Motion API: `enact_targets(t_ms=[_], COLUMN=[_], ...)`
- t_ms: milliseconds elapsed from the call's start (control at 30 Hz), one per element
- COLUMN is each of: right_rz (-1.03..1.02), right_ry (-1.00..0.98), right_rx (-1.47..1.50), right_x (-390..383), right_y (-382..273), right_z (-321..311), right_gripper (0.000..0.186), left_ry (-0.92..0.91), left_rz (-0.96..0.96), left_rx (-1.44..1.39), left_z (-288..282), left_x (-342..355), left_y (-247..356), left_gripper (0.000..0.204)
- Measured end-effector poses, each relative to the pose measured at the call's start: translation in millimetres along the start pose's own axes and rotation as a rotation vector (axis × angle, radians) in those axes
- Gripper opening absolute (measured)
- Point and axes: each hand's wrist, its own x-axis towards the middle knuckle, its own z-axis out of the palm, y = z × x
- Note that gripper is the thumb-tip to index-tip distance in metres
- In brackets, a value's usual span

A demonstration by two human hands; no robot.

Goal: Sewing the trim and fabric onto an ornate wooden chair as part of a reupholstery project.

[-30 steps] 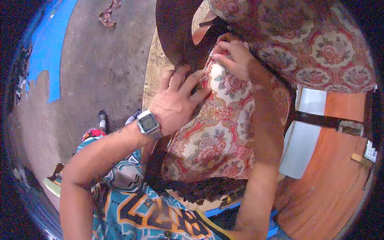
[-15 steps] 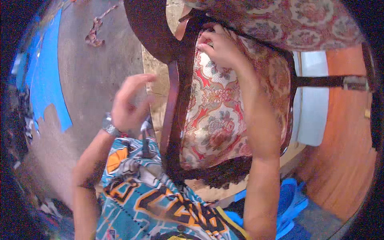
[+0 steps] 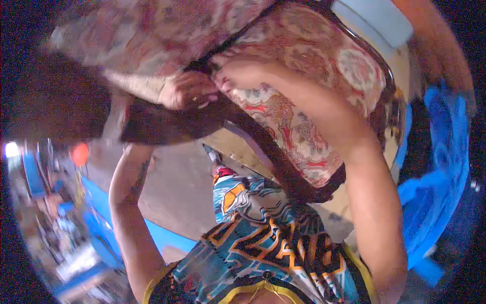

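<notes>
An upholstered chair with a dark wooden frame fills the upper part of the head view. Red and cream floral fabric covers its seat and its backrest. My left hand is at the inner rear corner where seat and backrest meet, its fingers curled together. Part of my left forearm is hidden behind the dark armrest. Right beside it, my right hand presses bent fingers against the same corner of the seat. Blur hides whatever lies between the fingertips of either hand.
Blue sheeting or bags lie at the right, and a blue strip runs along the floor at the left. A pale panel stands beyond the seat. An orange-red round thing and blurred clutter are at the far left.
My left hand has gone from beside the chair, fingers apart, to the seat's rear corner next to my right hand. The view has turned, so the chair appears tilted.
</notes>
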Motion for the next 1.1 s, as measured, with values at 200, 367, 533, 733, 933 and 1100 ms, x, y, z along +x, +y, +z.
enact_targets(t_ms=[200,367,533,733,933,1100], right_rz=[0.050,0.252,0.339,0.355,0.382,0.458], right_ry=[0.269,0.198,0.204,0.225,0.290,0.399], right_rx=[-0.097,0.002,0.055,0.086,0.107,0.133], right_x=[-17,-43,-49,-42,-48,-49], right_y=[28,30,17,16,6,4], right_z=[29,40,36,33,35,36], right_gripper=[0.030,0.031,0.032,0.033,0.034,0.035], left_ry=[-0.128,-0.247,-0.429,-0.579,-0.438,-0.511], left_rz=[0.545,0.608,0.500,0.281,0.336,0.281], left_rx=[0.077,-0.112,-0.013,0.035,0.104,0.116], left_z=[44,81,110,136,137,138], left_x=[66,100,103,100,100,98], left_y=[7,26,46,50,46,43], left_gripper=[0.027,0.045,0.054,0.050,0.035,0.033])
